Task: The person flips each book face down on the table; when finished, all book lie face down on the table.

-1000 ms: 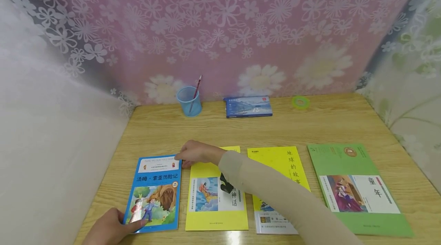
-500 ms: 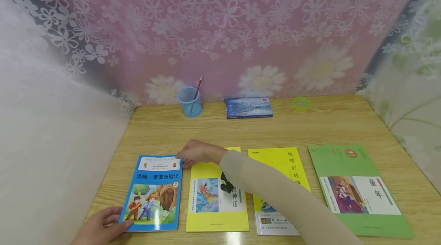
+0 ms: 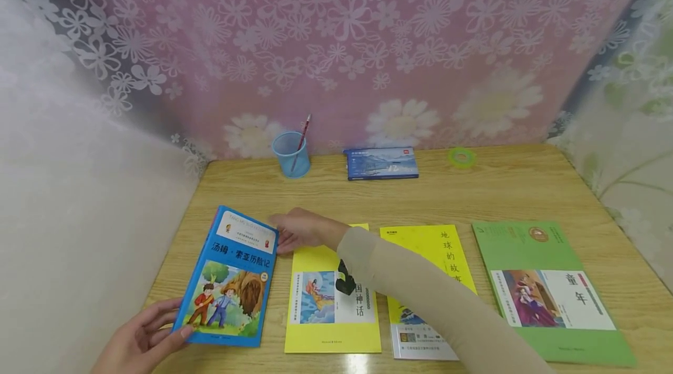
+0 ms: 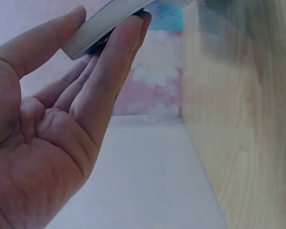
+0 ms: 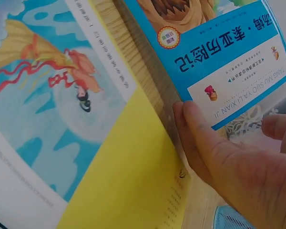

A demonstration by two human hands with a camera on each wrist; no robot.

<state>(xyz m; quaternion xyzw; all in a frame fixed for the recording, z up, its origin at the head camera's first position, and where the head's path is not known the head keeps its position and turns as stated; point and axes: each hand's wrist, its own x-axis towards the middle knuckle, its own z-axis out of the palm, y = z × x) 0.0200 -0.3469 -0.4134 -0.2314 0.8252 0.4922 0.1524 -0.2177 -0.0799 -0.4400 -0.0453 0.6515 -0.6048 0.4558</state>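
Observation:
A blue paperback storybook (image 3: 231, 277) is tilted up off the table at the left, its cover facing the head camera. My left hand (image 3: 144, 336) pinches its lower left corner, thumb on the cover side and fingers behind. The left wrist view shows the page block (image 4: 105, 24) between that thumb and the fingers. At the book's upper right corner is my right hand (image 3: 305, 231). In the right wrist view its fairly straight fingers (image 5: 200, 131) are at the book's edge, with the thumb held apart. The sleeved right arm crosses over two yellow books, a nearer one (image 3: 331, 336) and another (image 3: 415, 239).
A green book (image 3: 562, 339) lies at the right end of the row. Along the back stand a blue mesh pen cup (image 3: 291, 155) with a pencil (image 3: 302, 140), a blue flat box (image 3: 382, 163) and a green tape roll (image 3: 462, 157). Walls border the wooden table (image 3: 420, 201).
The blue book, flat one second ago, has been raised and tilted, its top shifting up the view. My left hand now grips its corner from beneath. The right fingers have loosened from its upper corner.

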